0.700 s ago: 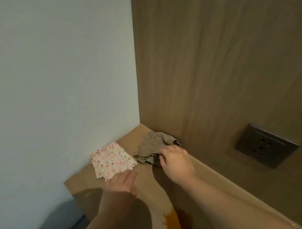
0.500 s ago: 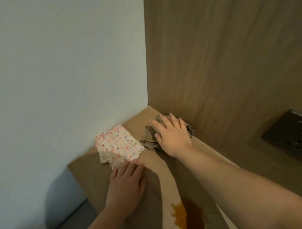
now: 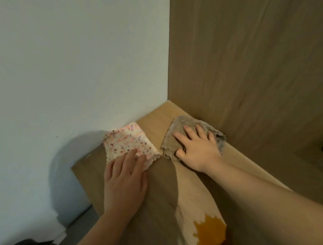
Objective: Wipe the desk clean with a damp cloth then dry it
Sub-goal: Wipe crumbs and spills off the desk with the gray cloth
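Wood desk (image 3: 156,122), corner of white wall (image 3: 72,61) and wood panel (image 3: 248,54). Amber spill (image 3: 210,232). Left hand (image 3: 124,179) flat on speckled cloth (image 3: 127,143); right hand (image 3: 196,148) flat on grey cloth (image 3: 179,128).

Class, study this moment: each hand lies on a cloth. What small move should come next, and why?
Probably slide the right hand and its grey cloth toward the amber spill: it lies unwiped on the desk, nearer the person.
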Tool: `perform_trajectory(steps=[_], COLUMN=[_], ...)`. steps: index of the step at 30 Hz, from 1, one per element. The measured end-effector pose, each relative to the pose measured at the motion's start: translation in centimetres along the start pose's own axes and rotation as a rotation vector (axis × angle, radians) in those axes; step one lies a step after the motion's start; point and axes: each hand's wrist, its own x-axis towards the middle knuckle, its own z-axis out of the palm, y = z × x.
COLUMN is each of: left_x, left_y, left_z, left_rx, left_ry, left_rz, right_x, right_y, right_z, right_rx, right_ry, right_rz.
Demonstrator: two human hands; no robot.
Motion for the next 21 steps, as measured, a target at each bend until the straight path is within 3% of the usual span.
perform_trajectory(steps=[7,13,17,19,21], left_x=[2.0,3.4,6.1,8.4,11.1], left_y=[-1.0,-3.1,-2.5,-1.0,0.8], left_z=[1.3,0.7,-0.3,-0.2,-0.1], left_rx=[-0.056,-0.177,-0.382,-0.486,-0.572], left_ry=[-0.241,-0.146,-0.06,-0.018,0.061], left_rz=[-0.296,-0.304,-0.544,-0.668,-0.645], right_x=[6.7,3.7,-3.9,-5.3,-5.3], right_y=[-3.9,-2.9,-0.5,0.1,0.1], right_z=[0.5,0.2,2.2,2.5,2.3], right_rx=[0.032,-0.003,-0.089,-0.123,-0.098], right_ry=[0.035,0.078,0.156,0.076,0.048], right_rz=[0.069,-0.11,-0.296,-0.29,-0.266])
